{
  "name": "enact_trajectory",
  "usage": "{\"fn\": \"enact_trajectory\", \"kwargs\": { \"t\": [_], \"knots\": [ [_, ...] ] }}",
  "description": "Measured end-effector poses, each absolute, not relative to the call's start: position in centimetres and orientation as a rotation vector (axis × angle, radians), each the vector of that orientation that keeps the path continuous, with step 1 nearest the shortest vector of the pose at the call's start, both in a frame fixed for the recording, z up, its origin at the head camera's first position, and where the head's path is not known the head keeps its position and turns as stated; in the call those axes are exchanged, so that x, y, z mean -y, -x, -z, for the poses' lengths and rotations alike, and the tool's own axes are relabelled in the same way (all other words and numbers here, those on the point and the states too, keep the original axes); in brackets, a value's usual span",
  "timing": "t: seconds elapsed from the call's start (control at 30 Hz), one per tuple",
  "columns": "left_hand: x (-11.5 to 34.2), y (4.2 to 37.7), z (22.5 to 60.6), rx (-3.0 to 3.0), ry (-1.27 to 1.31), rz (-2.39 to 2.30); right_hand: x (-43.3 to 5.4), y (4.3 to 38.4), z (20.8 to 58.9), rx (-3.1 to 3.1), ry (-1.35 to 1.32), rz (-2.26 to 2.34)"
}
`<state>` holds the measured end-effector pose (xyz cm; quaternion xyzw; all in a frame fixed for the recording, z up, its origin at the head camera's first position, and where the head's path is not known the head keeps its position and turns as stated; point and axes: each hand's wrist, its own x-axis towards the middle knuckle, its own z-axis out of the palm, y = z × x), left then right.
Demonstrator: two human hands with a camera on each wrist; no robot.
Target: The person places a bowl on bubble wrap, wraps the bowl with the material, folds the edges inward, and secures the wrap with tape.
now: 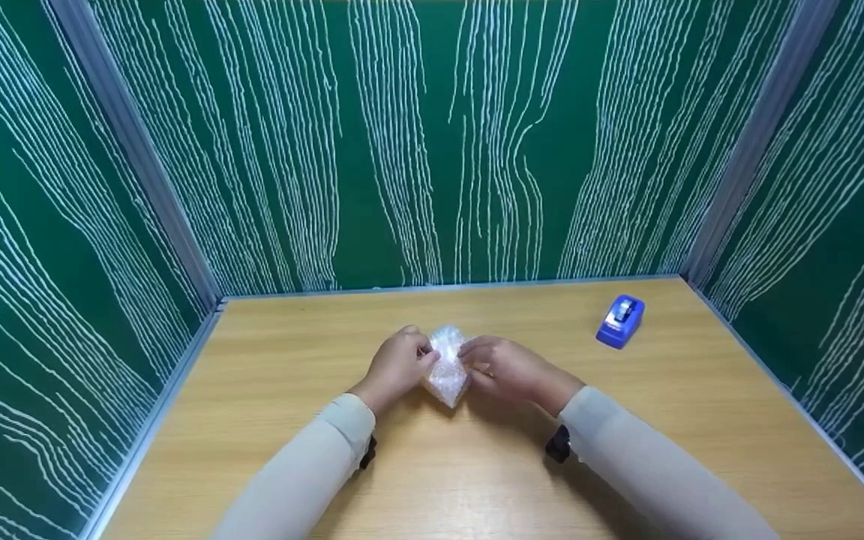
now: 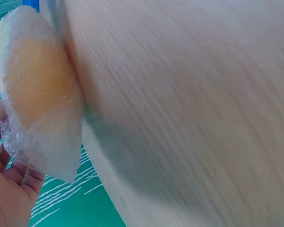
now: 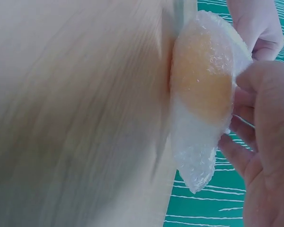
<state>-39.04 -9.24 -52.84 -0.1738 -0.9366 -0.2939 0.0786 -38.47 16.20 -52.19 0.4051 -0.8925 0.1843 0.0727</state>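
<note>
A clear bubble wrap bundle (image 1: 448, 375) rests on the wooden table between both hands. Through the plastic in the left wrist view, a rounded orange-yellow thing (image 2: 38, 80) shows; its kind is blurred by the wrap. My left hand (image 1: 400, 362) grips the bundle's left side, thumb on top of the plastic. From the other side, my right hand (image 1: 505, 367) pinches the wrap between thumb and fingers, as the right wrist view also shows. The bundle's two ends taper to loose, crumpled plastic. Fingers partly hide its sides.
A blue tape dispenser (image 1: 621, 321) stands at the table's back right, beyond the right hand. Green panels (image 1: 379, 247) with wavy white lines enclose the wooden table (image 1: 289, 337) at the back and both sides. Grey posts (image 1: 139, 157) mark the corners.
</note>
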Motion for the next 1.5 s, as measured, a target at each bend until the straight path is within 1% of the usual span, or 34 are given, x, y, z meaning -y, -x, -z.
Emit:
{"fn": "enact_trajectory", "kwargs": {
  "t": [0.13,0.23,0.33,0.53,0.73,0.93,1.1,1.33,1.43,1.5],
  "knots": [
    [9.2,39.1,52.9,2.830,0.499,0.911,-16.0,38.0,52.1,2.764,-1.074,-0.700],
    [9.2,39.1,53.0,2.842,0.483,0.940,-15.6,37.8,52.1,2.793,-1.063,-0.755],
    [9.3,39.2,53.2,2.842,0.471,0.983,-15.5,37.8,52.2,2.801,-1.069,-0.766],
    [10.1,39.4,53.5,2.786,0.494,1.069,-15.5,38.1,52.6,2.750,-1.169,-0.645],
    [12.9,39.5,53.8,2.756,0.563,1.337,-15.4,38.3,52.6,2.744,-1.231,-0.537],
    [15.2,39.5,54.1,2.745,0.593,1.532,-15.6,38.2,52.5,2.791,-1.209,-0.510],
    [15.4,39.6,54.3,2.750,0.522,1.574,-15.7,38.2,52.3,2.809,-1.190,-0.498],
    [14.9,39.8,54.7,2.749,0.354,1.630,-15.5,38.2,52.3,2.822,-1.173,-0.492],
    [14.7,39.7,54.6,2.743,0.349,1.591,-15.4,38.3,52.2,2.805,-1.188,-0.486],
    [14.4,39.6,54.4,2.749,0.378,1.472,-15.4,38.3,52.2,2.784,-1.209,-0.471]
  ]
}}
